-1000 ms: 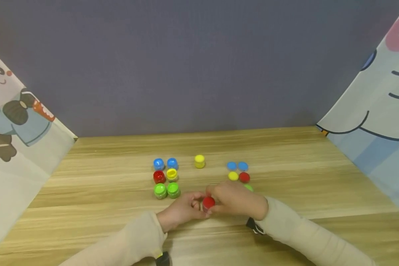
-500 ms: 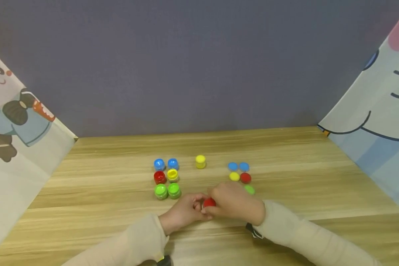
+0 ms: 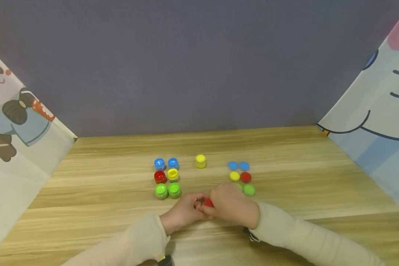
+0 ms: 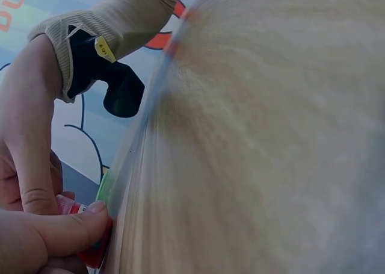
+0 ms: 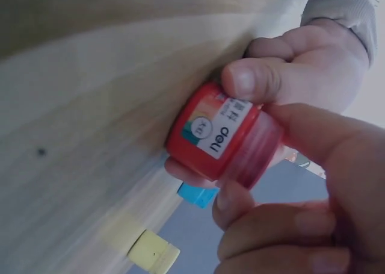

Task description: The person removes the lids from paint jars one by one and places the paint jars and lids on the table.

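A small red paint jar labelled "deli" is held low over the table, tilted in the right wrist view. My left hand grips the jar's body, its thumb on the label side. The fingers and thumb of my right hand pinch the red screw lid, which sits on the jar. From the head view, only a bit of the red top shows between both hands. In the left wrist view, the jar is mostly hidden behind my left thumb.
Left of the hands stand several open paint jars: blue, red, yellow and green. A lidded yellow jar stands behind. Loose lids, blue, yellow, red and green, lie at right. A dark wall backs the table.
My right hand has turned over the jar and shifted slightly left, covering more of the red lid. A second green loose lid shows beside it. The left hand stays nearly in place.
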The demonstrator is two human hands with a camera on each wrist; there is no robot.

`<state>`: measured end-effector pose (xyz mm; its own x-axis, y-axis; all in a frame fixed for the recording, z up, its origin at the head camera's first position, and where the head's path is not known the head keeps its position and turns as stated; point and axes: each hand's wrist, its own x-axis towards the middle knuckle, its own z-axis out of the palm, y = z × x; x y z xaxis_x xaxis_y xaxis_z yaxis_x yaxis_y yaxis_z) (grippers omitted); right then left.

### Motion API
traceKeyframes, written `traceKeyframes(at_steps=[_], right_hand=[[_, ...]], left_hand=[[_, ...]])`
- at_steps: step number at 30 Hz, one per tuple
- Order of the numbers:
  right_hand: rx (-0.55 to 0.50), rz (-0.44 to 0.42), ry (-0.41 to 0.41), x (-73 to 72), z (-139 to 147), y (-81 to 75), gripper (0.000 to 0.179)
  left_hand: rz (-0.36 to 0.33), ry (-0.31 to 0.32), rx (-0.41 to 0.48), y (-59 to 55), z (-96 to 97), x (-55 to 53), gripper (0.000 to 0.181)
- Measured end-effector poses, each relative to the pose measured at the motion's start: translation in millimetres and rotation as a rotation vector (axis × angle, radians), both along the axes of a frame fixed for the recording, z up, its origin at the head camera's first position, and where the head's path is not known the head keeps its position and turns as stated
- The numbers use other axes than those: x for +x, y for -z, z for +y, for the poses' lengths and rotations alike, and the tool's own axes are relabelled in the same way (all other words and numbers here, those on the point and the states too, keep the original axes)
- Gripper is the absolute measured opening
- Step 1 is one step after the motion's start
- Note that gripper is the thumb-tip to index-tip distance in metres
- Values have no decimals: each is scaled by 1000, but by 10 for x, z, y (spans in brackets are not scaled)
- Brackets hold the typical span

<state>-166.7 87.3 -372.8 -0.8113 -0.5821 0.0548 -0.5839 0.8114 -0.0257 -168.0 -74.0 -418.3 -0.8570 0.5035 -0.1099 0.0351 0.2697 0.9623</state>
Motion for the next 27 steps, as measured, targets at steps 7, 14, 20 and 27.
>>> traceKeyframes(at_steps=[7, 14, 20, 27], right_hand=[[-17, 0, -76, -32, 11, 2, 51], [-66, -119, -106, -71, 36, -24, 35], [-104, -236, -118, -89, 85, -74, 27], [-37, -232, -149, -74, 75, -135, 27]], left_hand=[[2, -12, -6, 11, -5, -8, 29], [-10, -17, -7, 9, -17, -9, 33], [-17, -15, -2, 5, -14, 2, 36], [-14, 1, 1, -14, -10, 22, 47]])
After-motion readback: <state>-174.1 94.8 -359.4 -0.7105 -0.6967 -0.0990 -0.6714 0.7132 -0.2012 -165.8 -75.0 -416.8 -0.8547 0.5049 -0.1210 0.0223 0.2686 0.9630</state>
